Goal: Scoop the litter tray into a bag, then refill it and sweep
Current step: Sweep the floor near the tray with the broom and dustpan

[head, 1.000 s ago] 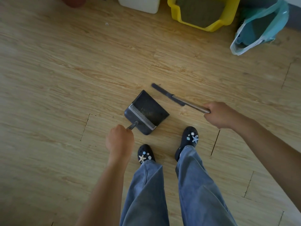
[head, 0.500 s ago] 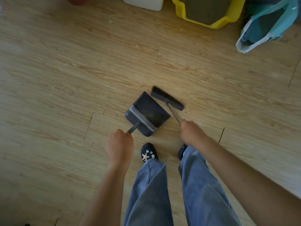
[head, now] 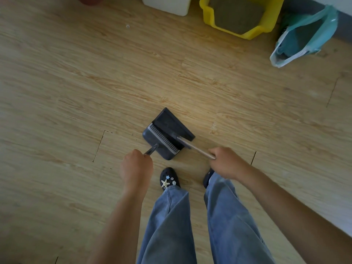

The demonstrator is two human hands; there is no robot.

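The floor (head: 80, 77) is pale wood-look planking, and a tiny light speck (head: 127, 26) lies on it far from the person's feet. The left hand (head: 136, 168) is closed round the thin handle of the dark dustpan (head: 162, 148), which rests on the floor just ahead of the shoes. The head of the broom (head: 174, 124) lies across the pan's mouth, touching it, beyond the pan's toothed comb strip. Its metal shaft runs back to the right hand (head: 226, 161), which grips it in a fist. A white container (head: 167, 4) stands at the top edge. Beside it, the yellow litter tray (head: 238, 16) holds an even bed of grey litter. The open teal bag (head: 304, 37) slumps further right, well apart from the pan.

The tray looks refilled, so this appears to be the sweeping step. Whether the pan holds anything cannot be told. The next move likely calls for clearing the bristles into the pan, then fetching the far speck or carrying the pan level to the bag.
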